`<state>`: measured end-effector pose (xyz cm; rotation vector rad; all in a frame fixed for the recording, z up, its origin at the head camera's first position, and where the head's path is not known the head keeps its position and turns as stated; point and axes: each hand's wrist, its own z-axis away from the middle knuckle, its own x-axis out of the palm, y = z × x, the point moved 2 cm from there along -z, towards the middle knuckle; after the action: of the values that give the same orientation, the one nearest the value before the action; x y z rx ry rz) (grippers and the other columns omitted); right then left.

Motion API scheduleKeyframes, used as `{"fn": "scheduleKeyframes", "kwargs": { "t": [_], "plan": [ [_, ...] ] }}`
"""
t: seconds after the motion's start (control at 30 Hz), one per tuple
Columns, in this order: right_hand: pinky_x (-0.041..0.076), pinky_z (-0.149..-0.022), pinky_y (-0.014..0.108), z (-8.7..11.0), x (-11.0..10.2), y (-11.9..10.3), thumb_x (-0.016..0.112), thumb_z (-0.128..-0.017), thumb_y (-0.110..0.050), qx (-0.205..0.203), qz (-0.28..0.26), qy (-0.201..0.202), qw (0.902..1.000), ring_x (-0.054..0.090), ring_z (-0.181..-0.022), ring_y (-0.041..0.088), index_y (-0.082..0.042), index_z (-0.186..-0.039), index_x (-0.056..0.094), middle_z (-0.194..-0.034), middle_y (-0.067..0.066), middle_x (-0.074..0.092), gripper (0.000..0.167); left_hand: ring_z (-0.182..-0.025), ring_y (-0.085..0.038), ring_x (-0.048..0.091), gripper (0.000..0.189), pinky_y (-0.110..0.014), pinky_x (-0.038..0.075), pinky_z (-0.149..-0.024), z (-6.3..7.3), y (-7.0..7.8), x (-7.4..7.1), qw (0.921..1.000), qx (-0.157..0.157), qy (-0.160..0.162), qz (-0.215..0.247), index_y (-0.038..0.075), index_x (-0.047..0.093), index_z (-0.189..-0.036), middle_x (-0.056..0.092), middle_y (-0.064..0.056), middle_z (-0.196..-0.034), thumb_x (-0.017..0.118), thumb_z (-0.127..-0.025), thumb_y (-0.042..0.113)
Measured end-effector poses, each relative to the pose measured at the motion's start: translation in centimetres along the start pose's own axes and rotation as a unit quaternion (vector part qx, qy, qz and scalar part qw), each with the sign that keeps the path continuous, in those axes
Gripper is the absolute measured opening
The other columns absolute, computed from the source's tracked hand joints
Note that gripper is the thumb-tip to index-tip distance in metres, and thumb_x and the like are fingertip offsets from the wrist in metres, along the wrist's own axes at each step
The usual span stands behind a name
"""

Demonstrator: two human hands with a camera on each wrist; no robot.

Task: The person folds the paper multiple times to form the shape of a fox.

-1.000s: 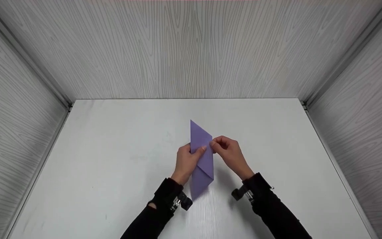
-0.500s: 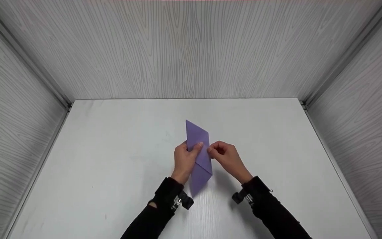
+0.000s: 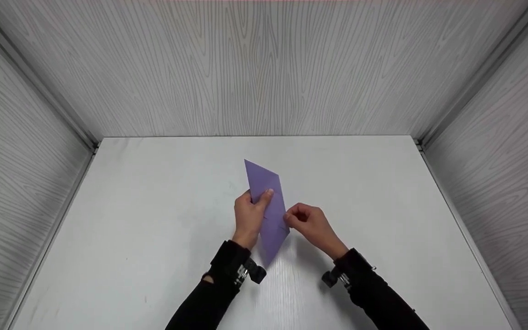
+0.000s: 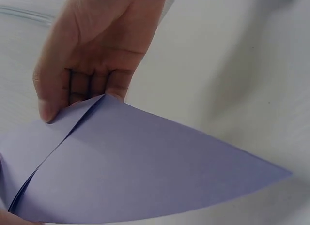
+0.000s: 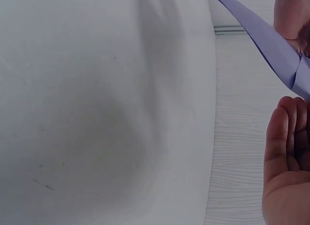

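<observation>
Though the head view takes in the purple folded paper (image 3: 273, 217) tip to tip over the white table (image 3: 154, 206), only the left wrist view clearly shows the narrow gap along its crossing fold (image 4: 48, 157). The left hand (image 3: 248, 217) grips it, most fingers hidden behind, the right hand (image 3: 312, 229) pinches its edge, and the right wrist view cuts it off; the paper looks long, smooth and sharply pointed.

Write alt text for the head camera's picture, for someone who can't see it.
A person's left hand grips a folded purple paper over a white table, while the right hand pinches the paper's right edge. Both arms wear black sleeves, and pale wood-grain walls stand behind and on both sides.
</observation>
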<state>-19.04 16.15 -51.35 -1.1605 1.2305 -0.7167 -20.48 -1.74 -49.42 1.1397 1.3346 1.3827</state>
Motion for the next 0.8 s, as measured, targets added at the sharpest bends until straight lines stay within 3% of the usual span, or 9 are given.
{"fn": "scheduleKeyframes", "kwargs": {
  "t": [0.23,0.4,0.5,0.6,0.8],
  "plan": [
    [0.048,-0.068,0.023,0.4,0.3,2.3,0.072,-0.097,-0.011,-0.012,0.023,-0.026,0.9993,0.061,-0.073,0.009,-0.007,-0.092,0.074,-0.082,0.002,0.070,0.007,-0.072,-0.015,0.059,0.019,-0.028,0.048,-0.067,-0.6,0.2,-0.5,0.9992,0.006,0.024,0.030,-0.001,0.072,-0.091,0.067,-0.002,-0.078,0.077,-0.094,0.016],
    [0.048,-0.068,0.024,0.8,0.2,2.6,0.071,-0.098,-0.015,-0.029,0.045,-0.048,0.9974,0.060,-0.074,0.009,-0.012,-0.091,0.074,-0.081,-0.004,0.069,0.008,-0.074,-0.014,0.060,0.019,-0.028,0.049,-0.071,-0.8,-0.1,-0.8,0.9995,0.000,0.025,0.020,0.000,0.072,-0.090,0.068,-0.002,-0.080,0.077,-0.094,0.018],
    [0.048,-0.069,0.023,1.0,0.1,3.0,0.071,-0.097,-0.014,-0.032,0.070,-0.062,0.9951,0.060,-0.076,0.007,-0.013,-0.091,0.074,-0.082,-0.008,0.068,0.007,-0.073,-0.015,0.060,0.021,-0.029,0.049,-0.070,-1.0,-0.1,-1.2,0.9990,0.022,0.038,-0.012,0.000,0.071,-0.086,0.068,-0.004,-0.077,0.077,-0.094,0.019],
    [0.048,-0.071,0.023,0.9,-0.2,3.0,0.071,-0.097,-0.014,-0.033,0.083,-0.057,0.9943,0.060,-0.078,0.007,-0.013,-0.092,0.074,-0.083,-0.008,0.068,0.007,-0.071,-0.016,0.061,0.024,-0.031,0.049,-0.069,-1.2,-0.1,-1.5,0.9948,0.061,0.037,-0.073,0.000,0.070,-0.083,0.070,-0.007,-0.076,0.078,-0.093,0.021],
    [0.054,-0.075,0.024,-0.2,-1.6,1.9,0.072,-0.099,-0.018,-0.047,0.054,0.010,0.9973,0.067,-0.082,0.012,-0.007,-0.104,0.076,-0.092,0.005,0.074,0.013,-0.074,-0.019,0.063,0.023,-0.038,0.053,-0.073,-0.9,-0.4,-1.0,0.9782,0.104,-0.032,-0.177,-0.001,0.073,-0.089,0.074,-0.012,-0.084,0.078,-0.093,0.020]
  ]
}}
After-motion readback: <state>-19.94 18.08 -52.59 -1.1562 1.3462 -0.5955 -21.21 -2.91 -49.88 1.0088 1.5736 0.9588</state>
